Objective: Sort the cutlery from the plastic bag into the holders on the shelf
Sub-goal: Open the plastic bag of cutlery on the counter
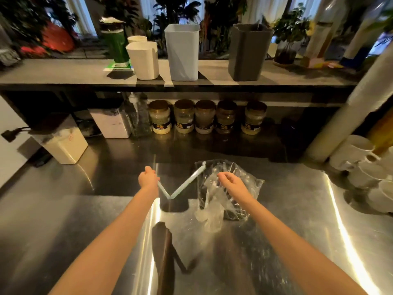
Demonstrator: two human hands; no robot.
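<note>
Left hand (148,178) pinches a bent straw (187,182). Right hand (232,185), loosely curled, sits over the plastic bag (254,187) at the straw's three o'clock. Cannot tell whether it grips the bag.

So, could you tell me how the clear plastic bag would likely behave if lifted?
The plastic bag looks thin and crumpled, so it will probably sag and fold rather than hold shape. The cutlery inside would likely slide to its lowest point. Its glossy film may slip easily on the steel counter.
</note>
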